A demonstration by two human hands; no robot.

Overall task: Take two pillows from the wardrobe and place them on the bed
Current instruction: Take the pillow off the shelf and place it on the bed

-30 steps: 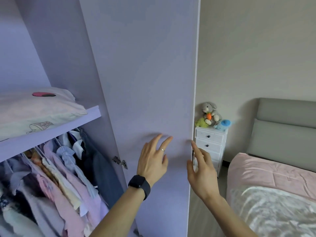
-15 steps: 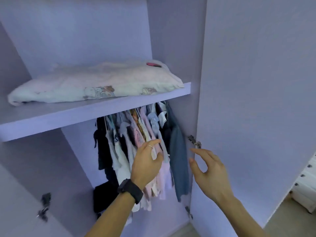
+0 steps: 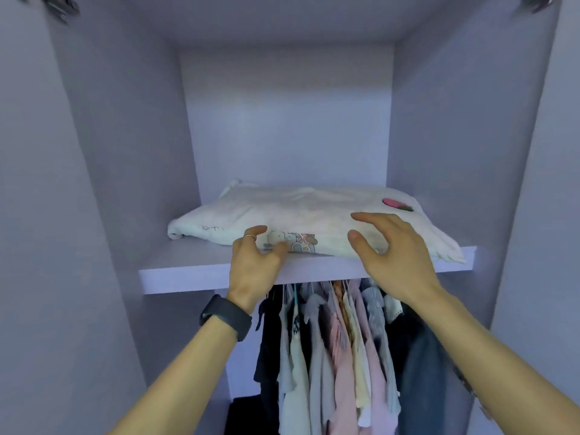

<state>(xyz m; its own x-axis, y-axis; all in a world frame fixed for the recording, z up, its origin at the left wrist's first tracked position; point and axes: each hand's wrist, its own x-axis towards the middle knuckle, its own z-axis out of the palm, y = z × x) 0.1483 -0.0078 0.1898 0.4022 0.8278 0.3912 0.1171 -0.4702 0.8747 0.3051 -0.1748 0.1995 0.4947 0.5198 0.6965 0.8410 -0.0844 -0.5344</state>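
Hands: left hand [image 3: 255,262] and right hand [image 3: 392,246] spread apart, empty, at pillow [image 3: 314,215] front edge.
Advice: slide fingers beneath, pull off shelf [image 3: 188,271] evenly.

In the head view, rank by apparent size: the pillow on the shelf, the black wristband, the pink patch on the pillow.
1. pillow, the largest by far.
2. black wristband, though it sits nearer the camera.
3. pink patch, the smallest.

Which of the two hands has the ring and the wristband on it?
The left hand, reaching the cartoon-printed front edge of the white pillow, wears a thin ring and a dark wristband. The right hand is bare.
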